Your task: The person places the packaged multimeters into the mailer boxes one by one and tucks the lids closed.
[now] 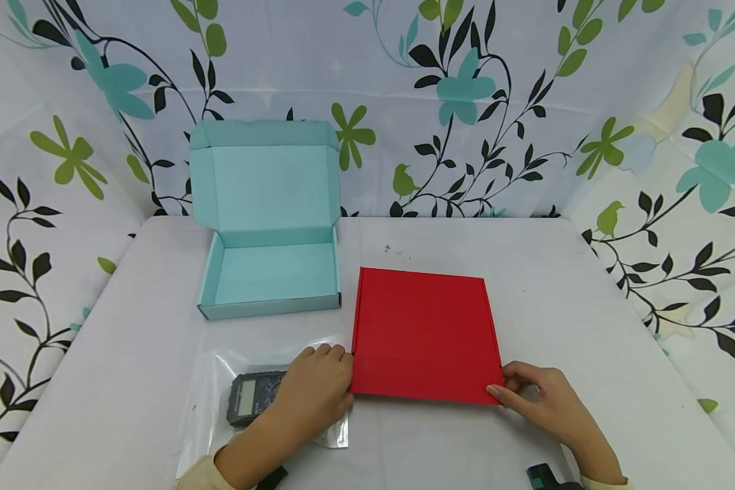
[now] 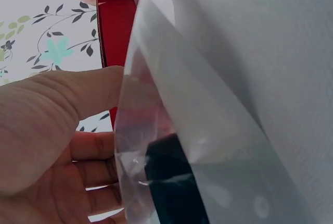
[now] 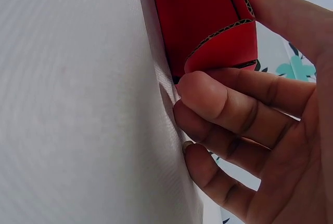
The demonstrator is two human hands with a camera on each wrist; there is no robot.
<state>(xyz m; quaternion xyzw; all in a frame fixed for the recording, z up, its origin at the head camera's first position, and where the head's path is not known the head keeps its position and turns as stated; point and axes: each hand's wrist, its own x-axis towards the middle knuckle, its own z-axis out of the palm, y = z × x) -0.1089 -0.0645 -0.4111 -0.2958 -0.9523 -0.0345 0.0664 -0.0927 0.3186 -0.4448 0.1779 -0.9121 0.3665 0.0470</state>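
A flat red cardboard box [image 1: 425, 333] lies closed in the middle of the white table. My left hand [image 1: 333, 361] holds its near left corner with fingers curled, the wrist lying over a clear plastic bag [image 1: 220, 381] that holds a dark multimeter [image 1: 251, 398]. My right hand [image 1: 501, 388] pinches the near right corner. In the right wrist view the fingers [image 3: 223, 101] curl under a red corner flap [image 3: 223, 47] and the thumb lies on top. In the left wrist view the palm [image 2: 41, 146] is beside the bag [image 2: 171, 125], with the red box [image 2: 114, 26] beyond.
A light blue cardboard box [image 1: 269, 272] stands open at the back left, its lid upright against the flowered cloth wall [image 1: 465, 102]. A dark object [image 1: 545, 476] lies at the near right table edge. The white table cover [image 1: 588, 306] runs bare to the right.
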